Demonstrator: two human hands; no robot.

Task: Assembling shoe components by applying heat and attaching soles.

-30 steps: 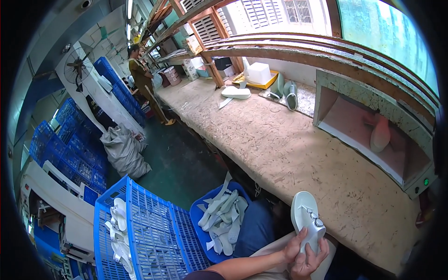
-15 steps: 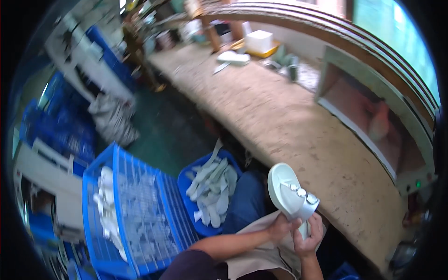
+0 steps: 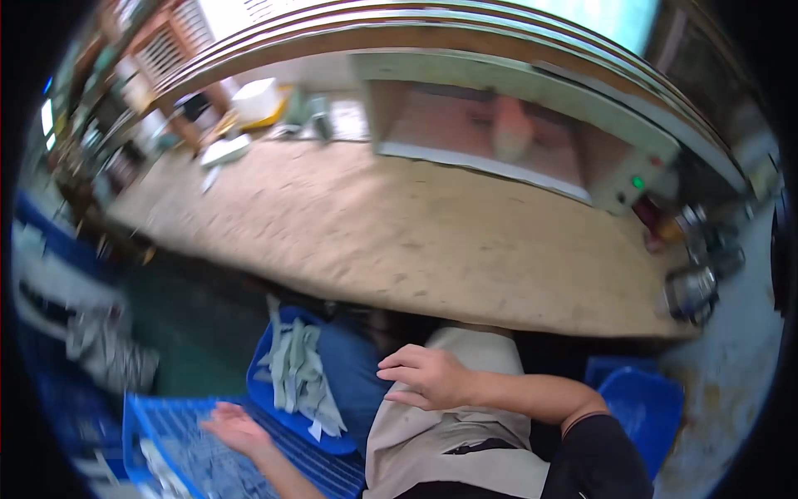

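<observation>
Your left hand: your left hand is out over the blue crate, fingers loosely spread, nothing gripped. Can't tell if it's actually touching the crate or just above it.
Your right hand: your right hand is over your lap in front of the beige apron, fingers stretched out and a bit apart, not holding anything. Can't tell if it brushes the apron.
Blue crate: it's on your left, below the table's near edge. You've got some white pieces inside by its left wall, too blurry to make out properly.
Blue tub: the blue tub sits between the crate and your knees, just off the table's near edge, with pale green strips heaped in it.
Table, left end: a white sole-shaped piece lies toward the back left corner of your table. Close by, at the back edge, there's a white box plus greyish-green shoes.
Table, back edge: an open-fronted cabinet stands there with a pale shoe shape in its reddish inside, green light glowing on its right.
Table, right end: blurry glassware near that corner.
</observation>
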